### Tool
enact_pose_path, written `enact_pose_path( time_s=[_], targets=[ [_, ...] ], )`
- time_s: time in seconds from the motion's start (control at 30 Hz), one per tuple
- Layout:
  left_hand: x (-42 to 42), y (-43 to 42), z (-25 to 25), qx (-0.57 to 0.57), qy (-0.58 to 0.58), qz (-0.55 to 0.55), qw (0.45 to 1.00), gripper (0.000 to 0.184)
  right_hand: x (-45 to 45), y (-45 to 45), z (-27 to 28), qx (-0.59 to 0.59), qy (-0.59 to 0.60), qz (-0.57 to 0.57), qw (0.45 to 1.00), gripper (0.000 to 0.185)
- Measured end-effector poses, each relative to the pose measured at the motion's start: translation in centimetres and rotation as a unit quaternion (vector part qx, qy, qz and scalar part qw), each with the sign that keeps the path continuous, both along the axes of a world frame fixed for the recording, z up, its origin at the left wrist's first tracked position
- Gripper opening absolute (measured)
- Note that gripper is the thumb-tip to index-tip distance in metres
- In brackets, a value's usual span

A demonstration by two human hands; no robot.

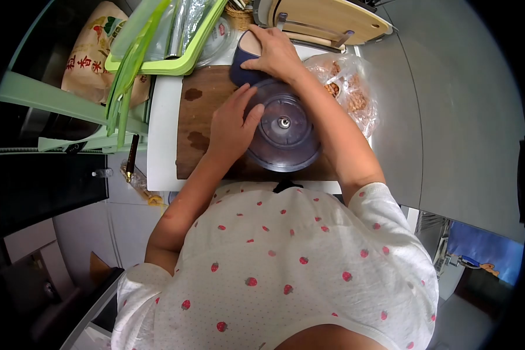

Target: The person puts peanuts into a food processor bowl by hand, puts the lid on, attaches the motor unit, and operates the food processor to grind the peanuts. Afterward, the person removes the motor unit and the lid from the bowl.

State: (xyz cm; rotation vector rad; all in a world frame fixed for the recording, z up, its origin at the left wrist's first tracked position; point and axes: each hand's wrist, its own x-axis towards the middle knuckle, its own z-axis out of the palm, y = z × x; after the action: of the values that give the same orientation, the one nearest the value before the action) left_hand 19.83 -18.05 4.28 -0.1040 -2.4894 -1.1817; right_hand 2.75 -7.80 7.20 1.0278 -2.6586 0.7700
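From left to right: one printed sack (88, 61), a few overlapping green leaves (123, 99), one green bin (184, 69), then a white desk (162, 134) carrying one brown board (193, 125). Two hands are at work. The left hand (232, 121) is loosely spread at the left rim of one clear lid (281, 156), gripping nothing. One blue unit (238, 71) sits just beyond the lid, its pale top grasped by the right hand (277, 53) between thumb and fingers. The step seems to be handling the unit beside the lid; moving it would call for a firm right grip and a steadying left hand. Farther right: one rack (318, 39), and bagged brown pieces (357, 102), too many to count.
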Motion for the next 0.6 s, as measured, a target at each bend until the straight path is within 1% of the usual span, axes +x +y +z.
enact_pose_path(
  time_s=[0.07, 0.13, 0.17, 0.23, 0.27, 0.3, 0.37, 0.4, 0.43, 0.5, 0.53, 0.57, 0.6],
  targets=[
    [0.2, -0.1, -0.2, 0.117, 0.013, -0.003, 0.993, 0.039, -0.3, 0.1, -0.1, -0.014, 0.0, 0.004, 1.0, 0.087],
    [0.4, -0.4, -0.2, 0.134, -0.015, 0.001, 0.991, 0.04, -0.8, 0.1, 0.6, -0.047, 0.072, -0.006, 0.996, 0.085],
    [0.3, -0.5, -0.1, 0.152, -0.038, 0.001, 0.988, 0.042, -1.0, 0.2, 1.1, -0.047, 0.072, -0.004, 0.996, 0.085],
    [-0.1, -1.0, -0.1, 0.132, -0.026, 0.02, 0.991, 0.043, -0.4, 0.6, 3.5, -0.097, 0.161, 0.021, 0.982, 0.067],
    [-0.3, -1.2, -0.2, 0.112, -0.016, 0.038, 0.993, 0.045, -0.1, 1.0, 5.2, -0.132, 0.036, 0.037, 0.99, 0.082],
    [-0.6, -1.4, 0.2, 0.114, -0.016, 0.036, 0.993, 0.045, 0.5, 1.5, 6.8, -0.13, 0.036, 0.036, 0.99, 0.082],
    [-1.6, -1.9, 1.9, 0.108, 0.015, 0.078, 0.991, 0.048, 2.0, 2.7, 9.9, -0.102, 0.086, 0.037, 0.99, 0.078],
    [-2.2, -2.2, 2.4, 0.088, 0.058, 0.067, 0.992, 0.051, 2.7, 3.2, 11.6, -0.1, 0.058, 0.056, 0.992, 0.077],
    [-2.7, -2.2, 3.0, 0.088, 0.058, 0.062, 0.992, 0.051, 3.6, 3.8, 13.0, -0.099, 0.059, 0.052, 0.992, 0.077],
    [-3.4, -2.1, 4.4, 0.135, 0.098, 0.02, 0.986, 0.061, 5.8, 5.1, 15.6, -0.121, 0.006, 0.063, 0.991, 0.075],
    [-3.5, -1.9, 5.2, 0.141, 0.114, -0.002, 0.984, 0.062, 6.8, 5.9, 16.5, -0.12, 0.006, 0.057, 0.991, 0.075],
    [-3.4, -1.7, 6.0, 0.142, 0.112, -0.007, 0.984, 0.062, 7.9, 6.7, 17.5, -0.169, -0.072, 0.078, 0.98, 0.076],
    [-3.4, -1.5, 6.7, 0.174, 0.106, -0.077, 0.976, 0.056, 8.9, 7.1, 18.2, -0.216, -0.147, 0.1, 0.96, 0.076]
  ],
)
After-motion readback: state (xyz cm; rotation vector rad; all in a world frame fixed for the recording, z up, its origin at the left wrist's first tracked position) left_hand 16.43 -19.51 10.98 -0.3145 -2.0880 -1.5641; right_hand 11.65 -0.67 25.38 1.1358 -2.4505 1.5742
